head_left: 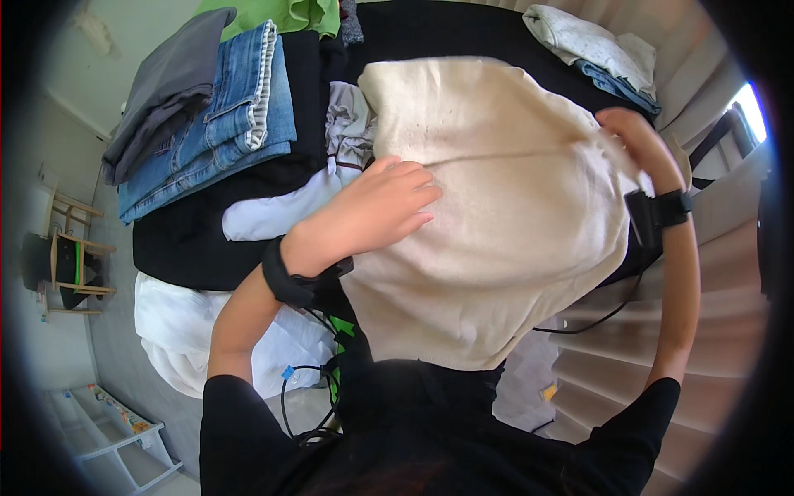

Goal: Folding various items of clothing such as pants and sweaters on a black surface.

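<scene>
Head view shows us a beige cloth (496, 207) draped over the near edge of the black tabletop (430, 33); we judge it light, limp, best pinched by opposite edges. Our left hand (385, 202) rests unclenched on it; our right hand (635, 142), at its right edge, blurs: grip unclear.

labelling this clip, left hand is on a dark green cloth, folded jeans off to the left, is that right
No: the head view shows the cloth under the left hand is beige; the folded jeans do lie to the left.
</scene>
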### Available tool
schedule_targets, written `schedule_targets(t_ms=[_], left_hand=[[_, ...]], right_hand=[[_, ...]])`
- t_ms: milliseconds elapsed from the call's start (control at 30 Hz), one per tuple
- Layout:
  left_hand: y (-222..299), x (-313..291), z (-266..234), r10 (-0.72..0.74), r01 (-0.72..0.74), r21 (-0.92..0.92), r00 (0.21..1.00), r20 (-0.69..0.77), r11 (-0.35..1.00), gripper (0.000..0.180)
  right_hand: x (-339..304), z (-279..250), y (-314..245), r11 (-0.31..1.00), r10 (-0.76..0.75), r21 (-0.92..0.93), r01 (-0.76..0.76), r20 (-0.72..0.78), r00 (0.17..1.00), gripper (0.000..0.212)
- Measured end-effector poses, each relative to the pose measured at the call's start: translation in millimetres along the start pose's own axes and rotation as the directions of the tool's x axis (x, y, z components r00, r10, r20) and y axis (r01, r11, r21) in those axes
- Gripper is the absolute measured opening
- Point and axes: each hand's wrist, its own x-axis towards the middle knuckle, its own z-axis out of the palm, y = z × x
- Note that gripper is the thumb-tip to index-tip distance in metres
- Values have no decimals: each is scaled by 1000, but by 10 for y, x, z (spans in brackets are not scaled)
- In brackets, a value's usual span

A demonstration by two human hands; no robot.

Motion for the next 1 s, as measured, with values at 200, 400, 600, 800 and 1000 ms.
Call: schedule_targets(t_ms=[200, 400, 600, 800, 1000], left_hand=[[-494, 64, -273, -173, 175, -11, 955, -241, 984, 27], [-1215, 581, -216, -371, 309, -358, 921, -118, 881, 35], [-1333, 646, -297, -389, 417, -628, 901, 191, 657, 34], [-1377, 592, -286, -577, 578, 10, 814, 64, 816, 23], [-1127, 558, -235, -429, 505, 350, 861, -274, 789, 30]], right_hand=[[-153, 368, 217, 978, -185, -79, 191, 82, 979, 39], [-367, 862, 245, 703, -524, -585, 404, -42, 851, 50], [-253, 581, 250, 800, -490, -425, 422, -58, 870, 30], [-217, -103, 214, 883, -237, 438, 167, 110, 965, 17], [-85, -68, 549, 998, 21, 63, -26, 91, 996, 21]])
